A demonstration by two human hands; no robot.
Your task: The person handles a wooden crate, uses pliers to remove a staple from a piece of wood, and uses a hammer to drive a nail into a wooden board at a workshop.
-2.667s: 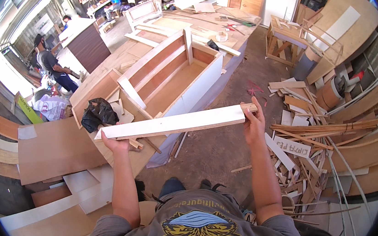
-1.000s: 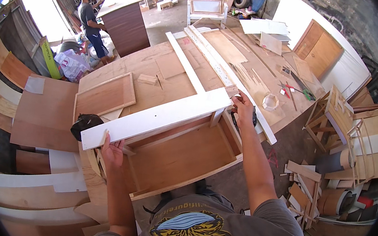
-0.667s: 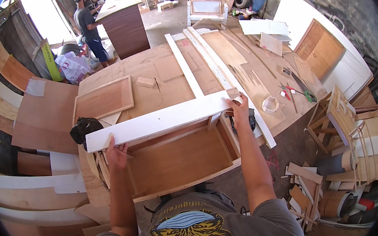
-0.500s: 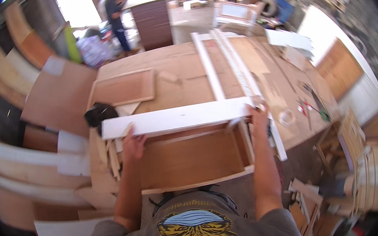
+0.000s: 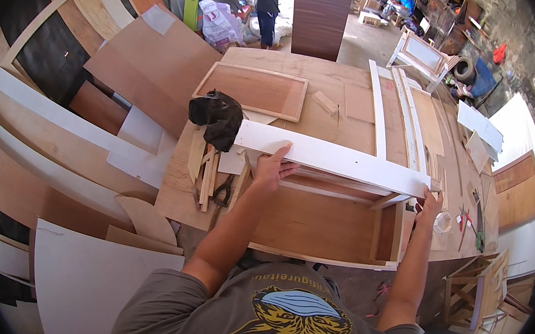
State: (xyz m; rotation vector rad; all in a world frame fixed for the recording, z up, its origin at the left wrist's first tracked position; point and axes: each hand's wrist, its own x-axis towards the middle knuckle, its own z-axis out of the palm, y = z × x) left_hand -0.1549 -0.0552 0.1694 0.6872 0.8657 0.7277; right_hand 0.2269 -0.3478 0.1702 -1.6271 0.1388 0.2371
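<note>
A long white-faced board (image 5: 327,155) lies across the far side of an open wooden drawer box (image 5: 323,222). Whether the two are fastened together I cannot tell. My left hand (image 5: 274,168) grips the board near its left end, thumb on the white face and fingers at the near edge. At the other end, my right hand (image 5: 430,205) is closed around the board's right tip, its fingers partly hidden. The box's bare brown bottom faces up toward me. Touching or just beside the board's left end sits a crumpled black plastic bag (image 5: 216,119).
The plywood worktable (image 5: 330,69) bears a framed panel (image 5: 253,90), long white strips (image 5: 378,107), wood offcuts (image 5: 207,174), a tape roll (image 5: 442,222) and hand tools (image 5: 471,218). Sheet boards (image 5: 154,67) lean at left. Another person (image 5: 268,7) stands beyond, by a brown cabinet (image 5: 318,22).
My view has turned and levelled, so the scene sits farther right and the board slopes the other way in the picture. Both hands keep their hold on the board.
</note>
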